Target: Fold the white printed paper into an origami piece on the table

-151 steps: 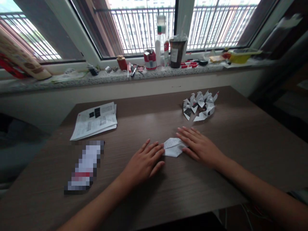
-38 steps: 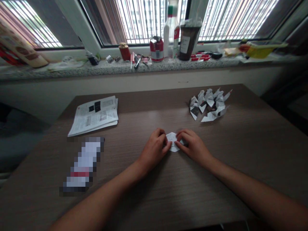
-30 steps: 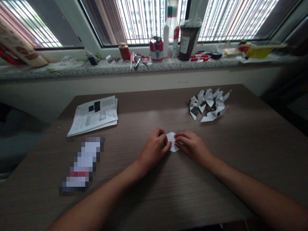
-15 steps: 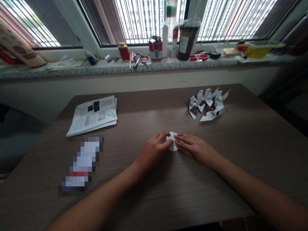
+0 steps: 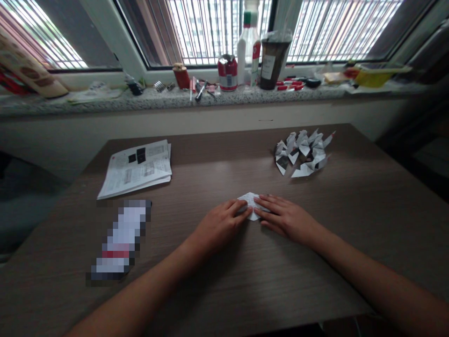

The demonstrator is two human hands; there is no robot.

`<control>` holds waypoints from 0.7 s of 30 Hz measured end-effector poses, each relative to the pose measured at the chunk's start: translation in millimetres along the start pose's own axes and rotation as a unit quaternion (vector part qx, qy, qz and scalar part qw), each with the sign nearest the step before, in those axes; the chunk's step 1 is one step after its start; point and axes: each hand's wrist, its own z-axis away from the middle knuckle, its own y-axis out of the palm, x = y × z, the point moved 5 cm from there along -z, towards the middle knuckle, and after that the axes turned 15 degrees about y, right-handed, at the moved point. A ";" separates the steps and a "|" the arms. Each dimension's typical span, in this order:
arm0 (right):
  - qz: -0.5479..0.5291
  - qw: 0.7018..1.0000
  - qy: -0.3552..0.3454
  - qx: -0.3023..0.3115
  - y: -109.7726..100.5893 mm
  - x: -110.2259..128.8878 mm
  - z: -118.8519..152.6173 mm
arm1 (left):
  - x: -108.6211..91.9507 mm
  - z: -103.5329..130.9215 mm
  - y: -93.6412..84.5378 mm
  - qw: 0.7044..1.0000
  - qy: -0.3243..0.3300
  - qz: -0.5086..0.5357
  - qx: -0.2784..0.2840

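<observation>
A small folded piece of white printed paper (image 5: pixel 251 200) lies on the table in front of me, its top point and lower edge showing. My left hand (image 5: pixel 221 221) rests at its left side, fingertips and thumb stretched out and pressing on it. From the right, my right hand (image 5: pixel 285 214) lies flat with its fingers slightly apart, the fingertips on the paper. Neither hand is wrapped round anything. The paper's outer corners are partly covered by my fingers. Behind my right hand stands a curved cluster of folded paper pieces (image 5: pixel 304 152).
A stack of printed sheets (image 5: pixel 140 166) lies at the table's left, with a blurred-out flat oblong object (image 5: pixel 121 238) nearer me. Along the stone windowsill (image 5: pixel 147 104) stand a red can (image 5: pixel 228 74), bottles (image 5: pixel 247 51), a dark drink cup (image 5: pixel 271 65) and a yellow container (image 5: pixel 375 77).
My left hand has drawn slightly left and down, its fingers now lying flatter. More of the folded paper's top and left side shows. The right hand has hardly moved.
</observation>
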 end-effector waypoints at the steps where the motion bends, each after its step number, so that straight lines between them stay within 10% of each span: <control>1: 0.001 1.000 0.003 0.001 -0.5 -0.1 0.3 | 0.9 2.4 -0.9 1.000 0.001 0.003 0.011; 21: -0.039 0.998 -0.009 0.050 -14.3 -19.0 11.4 | 8.4 19.3 -24.6 0.998 -0.016 0.020 0.057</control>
